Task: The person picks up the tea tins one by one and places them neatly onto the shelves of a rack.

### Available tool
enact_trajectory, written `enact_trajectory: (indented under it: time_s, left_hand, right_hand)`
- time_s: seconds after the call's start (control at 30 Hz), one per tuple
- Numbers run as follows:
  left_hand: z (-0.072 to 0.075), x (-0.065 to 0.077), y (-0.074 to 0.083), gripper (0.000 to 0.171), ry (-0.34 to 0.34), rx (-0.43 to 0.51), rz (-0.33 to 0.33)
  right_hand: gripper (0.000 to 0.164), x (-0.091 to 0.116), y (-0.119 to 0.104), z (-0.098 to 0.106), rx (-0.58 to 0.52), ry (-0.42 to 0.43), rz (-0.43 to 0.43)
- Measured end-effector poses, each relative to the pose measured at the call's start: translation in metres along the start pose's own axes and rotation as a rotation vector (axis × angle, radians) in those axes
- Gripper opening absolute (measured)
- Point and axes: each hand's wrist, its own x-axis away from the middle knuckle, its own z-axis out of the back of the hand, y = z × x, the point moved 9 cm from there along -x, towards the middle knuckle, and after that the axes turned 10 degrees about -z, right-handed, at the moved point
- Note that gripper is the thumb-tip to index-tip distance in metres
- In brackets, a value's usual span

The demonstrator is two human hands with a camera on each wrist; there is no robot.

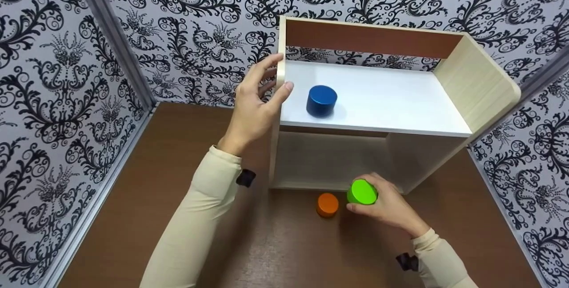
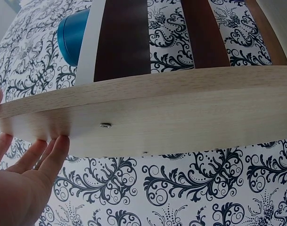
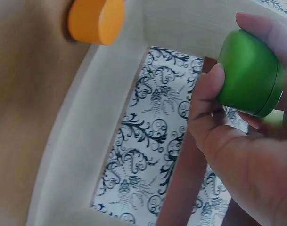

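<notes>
My left hand (image 1: 255, 101) holds the left side panel (image 1: 281, 68) of a small wooden shelf unit, thumb at its front edge and fingertips on its outer face. The left wrist view shows those fingers (image 2: 53, 155) against the pale wood. In my right hand (image 1: 391, 206) is a green round canister (image 3: 250, 73), pinched between thumb and fingers, in front of the unit's lower opening. An orange round canister (image 1: 327, 205) stands on the brown table just left of it. On the white upper shelf (image 1: 391, 97), near its left end, sits a blue round canister (image 1: 322, 101).
The unit's lower compartment (image 1: 329, 159) faces me. Its right side panel (image 1: 478, 83) rises at the far end of the shelf. Patterned walls (image 1: 186, 34) enclose the back and both sides of the brown table (image 1: 284, 252).
</notes>
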Motion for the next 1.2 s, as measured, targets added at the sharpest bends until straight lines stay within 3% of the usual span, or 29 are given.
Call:
enact_trajectory:
  time_s: [0.27,0.57,1.2]
  left_hand:
    - [0.0,0.0,0.0,0.054,0.001,0.006,-0.004]
    - [0.0,0.0,0.0,0.054,0.001,-0.001,0.002]
    - [-0.001,0.0,0.0,0.053,0.004,-0.003,0.014]
  right_hand:
    - [0.046,0.002,-0.02,0.011,-0.021,-0.016,0.052]
    - [0.047,0.003,-0.031,0.022,-0.042,-0.052,0.048]
    - [0.046,0.002,-0.063,0.053,-0.004,-0.029,0.084]
